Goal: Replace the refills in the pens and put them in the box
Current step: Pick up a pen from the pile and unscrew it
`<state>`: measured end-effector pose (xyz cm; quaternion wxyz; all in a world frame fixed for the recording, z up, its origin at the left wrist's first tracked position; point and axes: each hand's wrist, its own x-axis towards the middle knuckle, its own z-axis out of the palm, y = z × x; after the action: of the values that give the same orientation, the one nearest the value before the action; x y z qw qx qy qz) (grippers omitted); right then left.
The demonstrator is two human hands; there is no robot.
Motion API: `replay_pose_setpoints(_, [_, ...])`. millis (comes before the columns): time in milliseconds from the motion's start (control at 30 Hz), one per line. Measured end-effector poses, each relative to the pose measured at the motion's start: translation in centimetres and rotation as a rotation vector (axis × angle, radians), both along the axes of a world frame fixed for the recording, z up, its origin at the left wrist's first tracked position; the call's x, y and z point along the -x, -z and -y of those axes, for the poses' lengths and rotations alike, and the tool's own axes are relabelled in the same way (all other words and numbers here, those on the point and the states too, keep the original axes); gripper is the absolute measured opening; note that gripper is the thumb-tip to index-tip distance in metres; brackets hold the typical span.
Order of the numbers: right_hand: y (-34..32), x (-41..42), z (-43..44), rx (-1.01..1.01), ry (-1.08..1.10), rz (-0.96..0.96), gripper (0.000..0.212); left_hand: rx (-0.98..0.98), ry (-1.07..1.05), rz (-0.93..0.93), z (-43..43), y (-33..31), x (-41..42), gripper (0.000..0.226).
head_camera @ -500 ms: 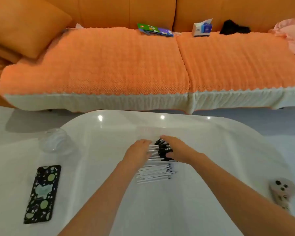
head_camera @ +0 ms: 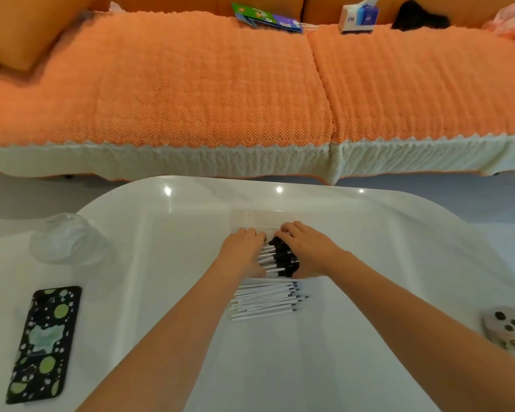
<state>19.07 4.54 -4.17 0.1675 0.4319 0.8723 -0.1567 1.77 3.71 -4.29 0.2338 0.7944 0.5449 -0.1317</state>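
A bundle of white pens with black caps [head_camera: 278,260] lies on the white table [head_camera: 369,278], squeezed between both hands. My left hand [head_camera: 243,252] presses on the pens' white ends and my right hand [head_camera: 308,252] cups the capped ends. Just behind the hands sits a clear plastic box [head_camera: 256,220], hard to make out against the table. Nearer to me lies a loose pile of thin white refills with black tips [head_camera: 265,300], untouched.
A phone in a black spotted case [head_camera: 42,343] lies at the front left. A clear upturned glass bowl [head_camera: 67,239] stands at the left. A small beige gadget [head_camera: 503,327] sits at the right edge. Beyond the table is an orange sofa [head_camera: 191,84].
The view has tilted down a little. Both hands stay gathered around the pen bundle, barely shifted toward the box.
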Motion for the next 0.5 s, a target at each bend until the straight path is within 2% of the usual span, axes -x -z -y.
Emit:
replay_pose_setpoints(100, [0.2,0.1,-0.4,-0.057,-0.031,0.003,0.075,-0.003,-0.007,0.016,0.1,0.4,-0.2,0.055])
replay_pose_setpoints(333, [1.0,-0.2,-0.6,-0.039,0.032,-0.068,0.051,-0.051,0.047,0.005,-0.4,1.3,-0.5,0.034])
replay_pose_setpoints(500, [1.3,-0.2,-0.9,-0.074,0.056,-0.079,0.037,-0.087,0.042,0.107,-0.6,1.3,-0.1,0.042])
